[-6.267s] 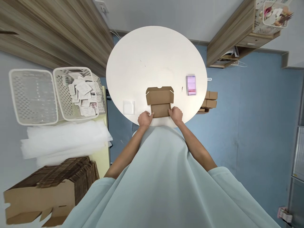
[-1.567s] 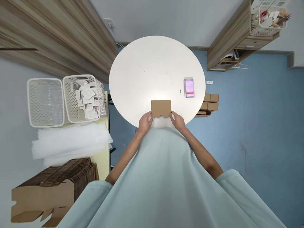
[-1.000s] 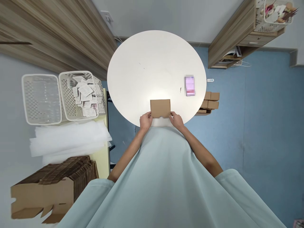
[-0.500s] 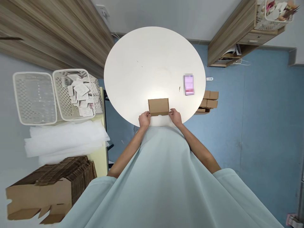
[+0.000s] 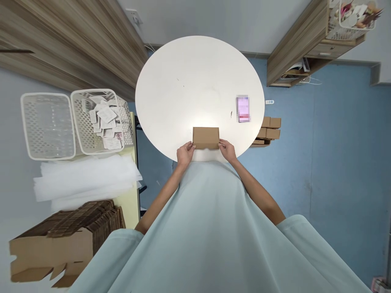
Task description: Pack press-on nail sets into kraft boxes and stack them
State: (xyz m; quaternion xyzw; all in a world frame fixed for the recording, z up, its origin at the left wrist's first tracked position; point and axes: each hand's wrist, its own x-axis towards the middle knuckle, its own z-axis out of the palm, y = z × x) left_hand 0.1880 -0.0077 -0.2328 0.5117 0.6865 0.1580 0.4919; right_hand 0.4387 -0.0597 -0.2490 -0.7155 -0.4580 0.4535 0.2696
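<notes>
Stretching lengthwise left to right at the near side of the bench (image 5: 198, 77), the brown box (image 5: 205, 137) lies just beyond left hand (image 5: 185, 153) and right hand (image 5: 227, 151). Both, equally close, grasp its near corners.

No text, label, brand or number could be read. Faint print showed on the white packets (image 5: 106, 115) in the left-side basket (image 5: 126, 122) nearer the table (image 5: 195, 69), too small to make out. The pink rectangle (image 5: 243, 109) on the table's right was blurred into coarse blocks. Blue marks on a small white strip (image 5: 269, 102) just past the right edge were illegible.
</notes>
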